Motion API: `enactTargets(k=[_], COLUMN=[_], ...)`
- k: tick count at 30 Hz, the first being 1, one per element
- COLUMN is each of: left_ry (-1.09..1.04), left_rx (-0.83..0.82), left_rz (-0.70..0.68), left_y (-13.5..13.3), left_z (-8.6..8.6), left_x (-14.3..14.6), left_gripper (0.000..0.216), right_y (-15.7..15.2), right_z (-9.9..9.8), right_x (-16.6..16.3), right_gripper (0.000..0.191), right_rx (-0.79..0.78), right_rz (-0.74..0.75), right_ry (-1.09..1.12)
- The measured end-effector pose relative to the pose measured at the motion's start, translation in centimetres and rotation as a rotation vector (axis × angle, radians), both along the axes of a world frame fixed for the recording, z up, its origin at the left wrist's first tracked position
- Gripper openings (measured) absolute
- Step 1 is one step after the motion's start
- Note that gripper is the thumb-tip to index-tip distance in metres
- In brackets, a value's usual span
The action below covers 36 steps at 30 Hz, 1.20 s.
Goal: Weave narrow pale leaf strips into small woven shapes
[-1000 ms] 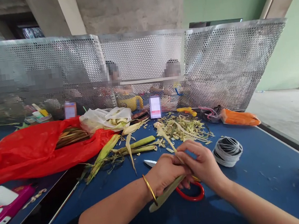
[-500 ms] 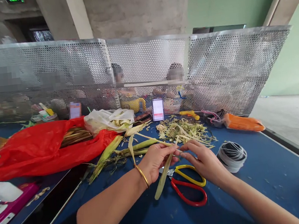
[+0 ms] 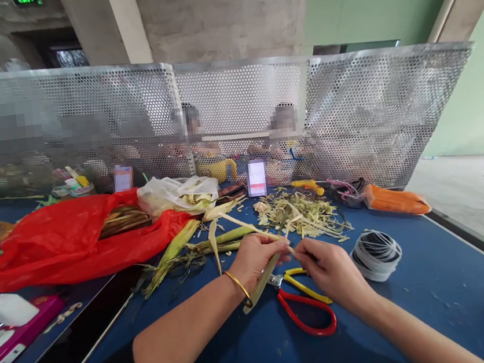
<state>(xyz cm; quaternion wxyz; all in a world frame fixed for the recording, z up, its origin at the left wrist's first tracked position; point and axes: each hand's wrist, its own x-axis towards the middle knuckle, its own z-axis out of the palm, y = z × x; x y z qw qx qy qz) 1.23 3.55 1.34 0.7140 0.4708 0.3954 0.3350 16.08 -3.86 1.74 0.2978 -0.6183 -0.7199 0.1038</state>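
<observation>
1. Where both hands work, spreads beneath them as a blue table (image 3: pixel 413 302), flat and wide on every side.
2. Lies well out to the left of the left hand (image 3: pixel 257 259) as a red bag (image 3: pixel 65 242), slumped, with dry stalks showing at its mouth.
3. Sits just beyond the fingertips of both hands as a pile of pale trimmings (image 3: pixel 302 212), loose and apart from them.
4. Rests near the right hand (image 3: pixel 331 270), on its outer side, as a coil of white bands (image 3: pixel 375 255), not touched.
5. Lies directly under the gap between the two hands as a pair of scissors (image 3: pixel 305 308), red and yellow handles toward the body, blades tucked below the left hand's fingers; held by neither hand.
6. Closes, as the left hand, around the middle of a green leaf strip (image 3: pixel 258 290), fingers curled together and clamped on it.
7. Pinches, as the right hand, thumb against forefinger on the upper end of that strip, fingertips almost touching those of the left.
8. Runs slantwise through the left grip: lower end down toward the left wrist beside a gold bangle (image 3: pixel 239 286), upper end up toward the right fingertips, with both hands about equally near it.
</observation>
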Motion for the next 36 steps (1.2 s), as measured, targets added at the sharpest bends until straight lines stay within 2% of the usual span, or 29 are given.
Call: enactTargets(k=[4,8,13,19,25,29,33,36], left_ry=[-0.031,-0.029,-0.054,-0.128,-0.053,0.017,0.105,0.074], left_rx=[-0.057,-0.080,-0.121,-0.134,-0.089,-0.029,0.057,0.016], left_rz=[-0.028,0.054,0.129,0.017,0.028,-0.025,-0.102,-0.084], left_y=[0.1,0.0,-0.3,-0.9,-1.0,-1.6,-2.7,-3.0], left_z=[0.1,-0.1,-0.7,-0.4,0.0,-0.2,-0.1,0.0], left_x=[-0.3,0.1,0.6,0.5,0.4,0.6,1.1,1.2], left_gripper=[0.018,0.010,0.009,0.011,0.015,0.013,0.016,0.017], right_y=[0.2,0.0,0.2,0.7,0.6,0.5,0.4,0.3], right_z=[-0.1,-0.1,-0.9,-2.0,-1.2,-0.6,-0.6,-0.6], right_x=[0.2,-0.2,-0.3,0.2,0.6,0.6,0.3,0.2], right_gripper=[0.023,0.024,0.012,0.015,0.017,0.017,0.014,0.014], right_rx=[-0.034,-0.026,-0.041,0.089,0.220,0.332,0.377,0.440], right_rz=[-0.049,-0.028,-0.103,-0.131,-0.085,-0.031,0.024,0.018], right_ry=[0.021,0.005,0.149,0.023,0.002,0.021,-0.018,-0.049])
